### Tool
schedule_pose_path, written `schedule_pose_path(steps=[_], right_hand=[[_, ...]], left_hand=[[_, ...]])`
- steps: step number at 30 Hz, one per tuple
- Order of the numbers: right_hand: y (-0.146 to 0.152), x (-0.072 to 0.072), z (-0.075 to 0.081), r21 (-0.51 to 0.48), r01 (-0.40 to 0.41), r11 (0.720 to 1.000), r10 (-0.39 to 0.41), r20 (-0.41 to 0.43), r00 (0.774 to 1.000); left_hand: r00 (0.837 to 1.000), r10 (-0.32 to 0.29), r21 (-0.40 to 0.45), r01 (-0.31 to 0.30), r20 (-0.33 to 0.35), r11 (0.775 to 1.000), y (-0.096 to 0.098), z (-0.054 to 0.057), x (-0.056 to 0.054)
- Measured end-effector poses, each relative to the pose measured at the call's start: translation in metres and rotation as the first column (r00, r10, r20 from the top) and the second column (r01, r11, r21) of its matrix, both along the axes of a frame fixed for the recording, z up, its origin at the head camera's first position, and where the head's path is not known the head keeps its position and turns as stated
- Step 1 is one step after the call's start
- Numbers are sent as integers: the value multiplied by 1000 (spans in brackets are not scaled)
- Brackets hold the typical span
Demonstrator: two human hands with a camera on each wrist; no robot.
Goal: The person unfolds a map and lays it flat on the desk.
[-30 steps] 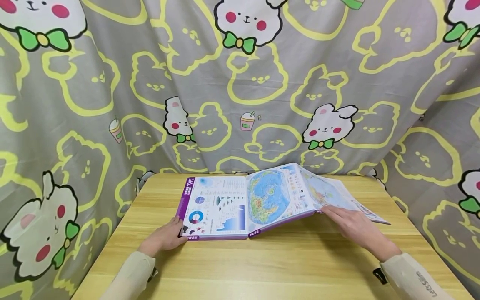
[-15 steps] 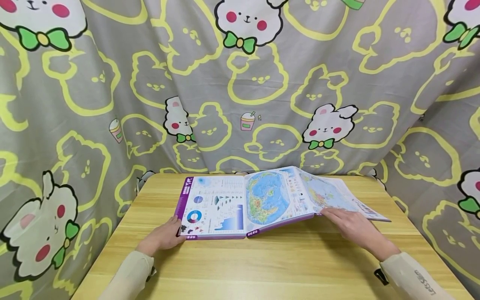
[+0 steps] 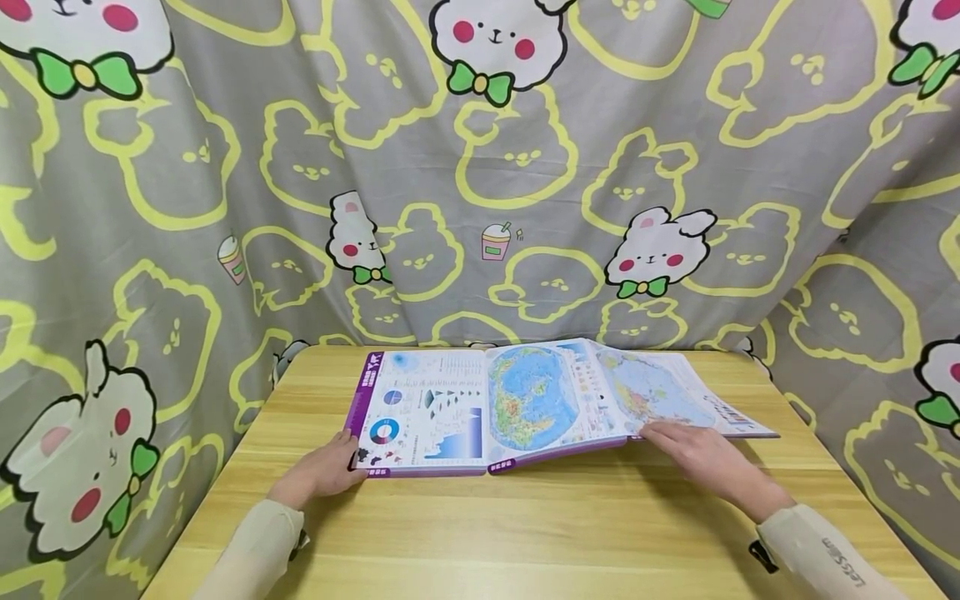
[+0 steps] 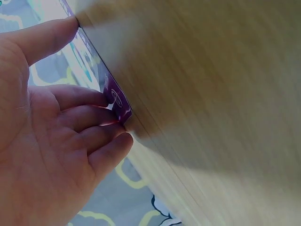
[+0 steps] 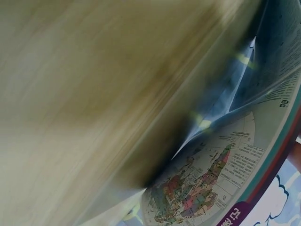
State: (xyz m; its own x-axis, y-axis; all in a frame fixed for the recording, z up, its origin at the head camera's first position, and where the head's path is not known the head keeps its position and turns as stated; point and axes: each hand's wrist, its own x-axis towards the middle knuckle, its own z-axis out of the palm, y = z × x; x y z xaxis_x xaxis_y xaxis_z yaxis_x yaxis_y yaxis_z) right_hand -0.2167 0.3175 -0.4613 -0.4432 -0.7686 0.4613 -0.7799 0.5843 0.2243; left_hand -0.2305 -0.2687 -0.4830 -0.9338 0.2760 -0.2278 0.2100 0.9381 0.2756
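A fold-out map (image 3: 536, 398) with purple borders spreads across the table, its left panel showing charts and its other panels world maps. My left hand (image 3: 322, 469) is at the near left corner. In the left wrist view, this hand (image 4: 61, 117) touches the map's purple edge (image 4: 117, 96) with thumb and fingertips set apart, fingers loosely bent. My right hand (image 3: 708, 458) rests over the near edge by the raised right fold; its thumb is hidden. In the right wrist view, the printed underside of the map (image 5: 197, 188) is lifted off the table, hiding most of the hand.
The wooden table (image 3: 525, 542) carries the map near its far side. A grey curtain (image 3: 420, 167) with rabbit prints hangs behind and on both sides of the table.
The raised fold on the right has sunk lower together with my right hand, so the panels lie flatter. The map and my left hand have shifted slightly left.
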Motion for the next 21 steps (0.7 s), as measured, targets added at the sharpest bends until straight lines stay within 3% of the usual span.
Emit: schedule_pose_path(steps=[21], right_hand=[[-6, -2, -14, 89, -31, 996, 30, 20, 999]], left_hand=[[999, 27, -40, -27, 25, 999, -6, 1, -3]])
